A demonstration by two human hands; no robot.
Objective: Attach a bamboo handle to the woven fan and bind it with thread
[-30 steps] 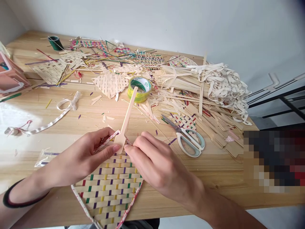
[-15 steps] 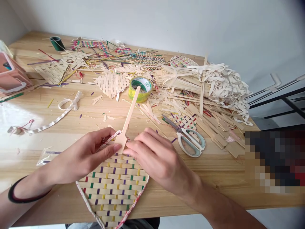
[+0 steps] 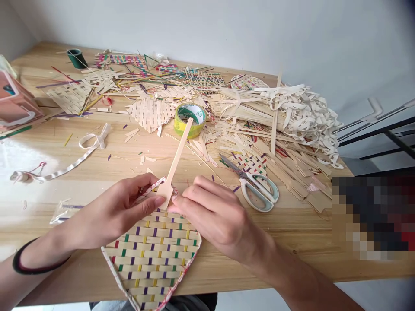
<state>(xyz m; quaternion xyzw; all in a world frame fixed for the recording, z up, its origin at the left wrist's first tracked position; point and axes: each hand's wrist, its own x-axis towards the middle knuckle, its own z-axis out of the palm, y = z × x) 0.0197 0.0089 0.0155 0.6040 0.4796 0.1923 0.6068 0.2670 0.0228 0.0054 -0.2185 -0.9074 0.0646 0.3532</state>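
Observation:
A woven bamboo fan [image 3: 152,259] with purple, yellow and green strips and a white cloth edging stitched in red thread lies tilted at the table's front edge. Its flat wooden handle [image 3: 177,159] points away from me. My left hand [image 3: 118,214] is closed on the fan's top edge, its thumb pressing the wide base of the handle against the weave. Just right of that base, my right hand [image 3: 220,216] is closed in a pinch at the fan's edge. The tips of its fingers are partly hidden, so any thread between them cannot be made out.
Scissors [image 3: 254,185] lie to the right. A tape roll [image 3: 180,127] stands beyond the handle. Bundled bamboo strips and white cloth ribbons [image 3: 303,114] fill the back right. At left are a ribbon roll [image 3: 65,169], a pink box [image 3: 19,101] and a green thread spool [image 3: 77,59].
Almost nothing differs. My right hand has shifted very slightly to the right, and the lower part of the fan has tilted a little to the left. Both hands keep their grip.

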